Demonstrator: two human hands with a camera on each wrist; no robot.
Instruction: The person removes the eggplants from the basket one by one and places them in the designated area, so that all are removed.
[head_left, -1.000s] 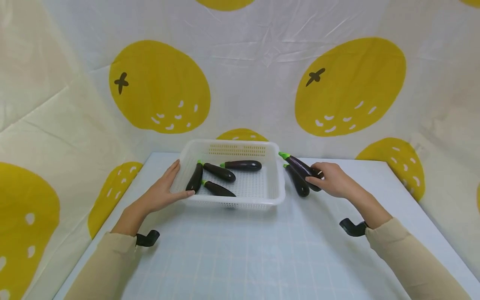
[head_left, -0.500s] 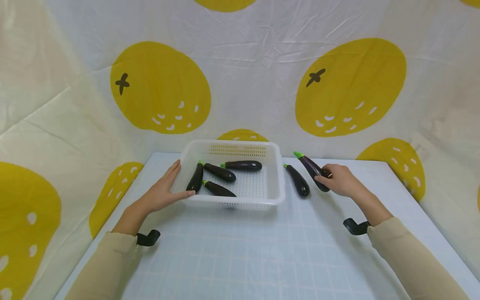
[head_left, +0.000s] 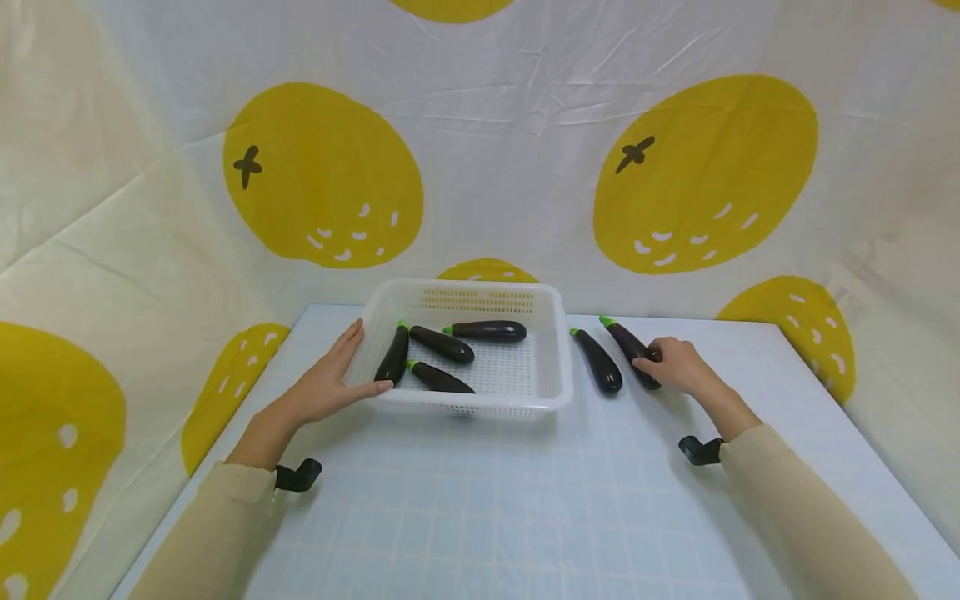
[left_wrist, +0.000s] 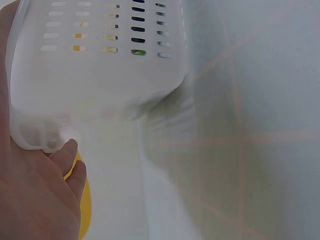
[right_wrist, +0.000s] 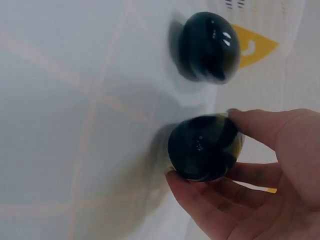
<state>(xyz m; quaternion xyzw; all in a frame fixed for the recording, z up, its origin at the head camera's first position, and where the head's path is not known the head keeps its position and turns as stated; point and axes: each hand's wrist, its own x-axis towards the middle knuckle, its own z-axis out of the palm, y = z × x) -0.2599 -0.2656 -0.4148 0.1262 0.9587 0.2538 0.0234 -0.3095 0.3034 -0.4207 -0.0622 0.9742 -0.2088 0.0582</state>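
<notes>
Holding one eggplant (head_left: 628, 347) by its blunt end, my right grip (head_left: 678, 367) has just lowered it, so I judge it down on the counter (head_left: 480, 500), outside the basket (head_left: 480, 400). Its green stem (head_left: 607, 320) points forward-left from the grip, long axis roughly matching the second eggplant (head_left: 597, 362) leftward. Further left, my straight-fingered left grip (head_left: 327, 385) touches the basket.

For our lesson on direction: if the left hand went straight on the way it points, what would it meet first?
The basket, on its left side; the left hand touches it, so there seems no free way. Past that, the leftmost eggplant might come next, but depth is unclear.
</notes>
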